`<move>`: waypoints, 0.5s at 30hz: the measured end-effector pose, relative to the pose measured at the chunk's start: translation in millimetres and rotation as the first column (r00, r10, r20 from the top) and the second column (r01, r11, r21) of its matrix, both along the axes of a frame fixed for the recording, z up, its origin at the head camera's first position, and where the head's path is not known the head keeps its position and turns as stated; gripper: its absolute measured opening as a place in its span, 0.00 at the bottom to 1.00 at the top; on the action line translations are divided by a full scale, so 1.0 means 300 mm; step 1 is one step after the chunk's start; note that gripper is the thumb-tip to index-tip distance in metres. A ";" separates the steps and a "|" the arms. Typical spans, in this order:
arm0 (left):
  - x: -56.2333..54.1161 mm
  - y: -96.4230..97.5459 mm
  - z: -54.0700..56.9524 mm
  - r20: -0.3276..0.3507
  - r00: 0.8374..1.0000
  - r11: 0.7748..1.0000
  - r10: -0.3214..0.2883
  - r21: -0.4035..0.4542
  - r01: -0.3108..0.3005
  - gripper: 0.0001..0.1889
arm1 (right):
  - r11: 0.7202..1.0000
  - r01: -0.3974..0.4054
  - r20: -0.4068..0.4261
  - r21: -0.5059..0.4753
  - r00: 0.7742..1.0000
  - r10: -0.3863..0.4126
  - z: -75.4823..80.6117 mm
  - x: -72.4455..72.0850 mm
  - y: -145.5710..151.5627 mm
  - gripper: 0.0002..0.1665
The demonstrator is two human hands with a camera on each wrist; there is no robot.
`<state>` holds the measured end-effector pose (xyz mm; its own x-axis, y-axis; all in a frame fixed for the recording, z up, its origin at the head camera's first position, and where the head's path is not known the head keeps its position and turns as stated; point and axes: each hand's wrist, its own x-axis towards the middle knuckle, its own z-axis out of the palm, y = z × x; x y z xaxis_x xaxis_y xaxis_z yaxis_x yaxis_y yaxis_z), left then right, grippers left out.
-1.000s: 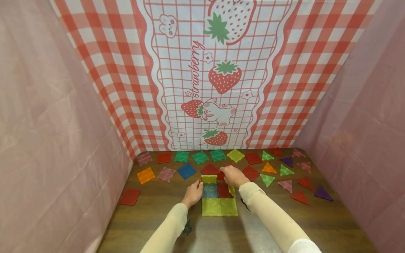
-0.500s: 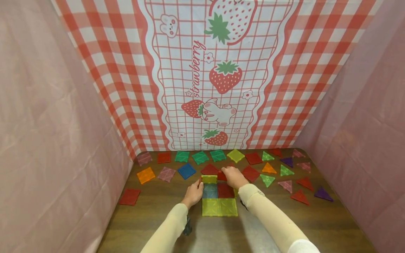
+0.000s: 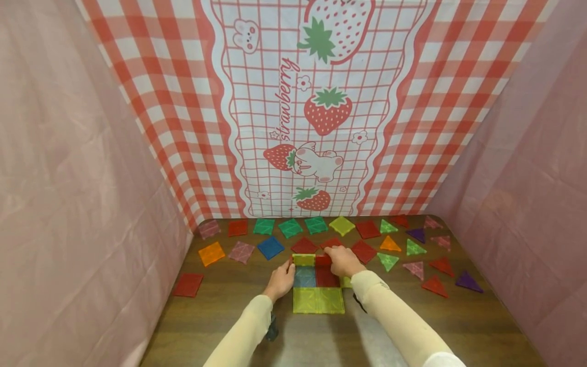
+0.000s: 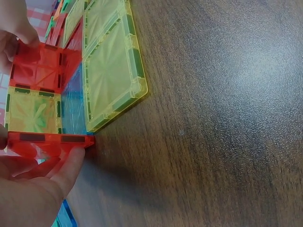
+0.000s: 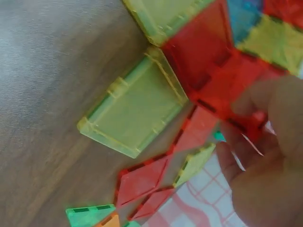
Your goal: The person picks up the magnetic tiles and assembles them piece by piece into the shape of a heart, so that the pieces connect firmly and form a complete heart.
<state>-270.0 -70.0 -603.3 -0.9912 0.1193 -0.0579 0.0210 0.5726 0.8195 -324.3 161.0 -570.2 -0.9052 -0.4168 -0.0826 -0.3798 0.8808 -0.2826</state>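
Translucent square magnetic tiles form a small structure: a blue tile and a red tile lie flat behind two yellow tiles. A yellow tile stands upright at the back of the blue one. Beside it stands a red tile, its upper edge pinched by my right hand. My left hand holds another red tile upright along the left side, thumb near its front corner. To the right, one yellow tile lies down against the flat red tile, partly behind my right hand in the head view.
Loose square tiles, such as a blue one and an orange one, spread across the back and left. Triangles, including a purple one, lie at the right. A strawberry-print cloth hangs behind the table, with pink curtains at both sides.
The yellow tile on the right side has tipped outward from leaning up to lying down. My right hand has shifted slightly right and down; my left hand keeps its place.
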 end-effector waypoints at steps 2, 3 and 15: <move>0.000 0.002 0.000 0.007 1.000 1.000 -0.003 -0.001 0.003 0.26 | 0.999 0.047 0.061 -0.001 0.997 -0.047 0.016 0.000 0.026 0.30; 0.001 0.003 0.001 0.008 1.000 1.000 -0.005 -0.001 0.005 0.26 | 0.998 0.067 0.090 0.005 0.994 -0.067 0.026 0.003 0.043 0.31; -0.001 -0.001 -0.003 0.005 1.000 1.000 0.003 -0.017 -0.003 0.23 | 0.988 0.084 0.139 0.131 0.985 -0.102 -0.056 0.048 0.255 0.51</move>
<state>-270.3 -70.4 -604.1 -0.9912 0.1150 -0.0650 0.0149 0.5862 0.8101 -309.9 237.4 -587.1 -0.9140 -0.3098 -0.2619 -0.2578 0.9420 -0.2147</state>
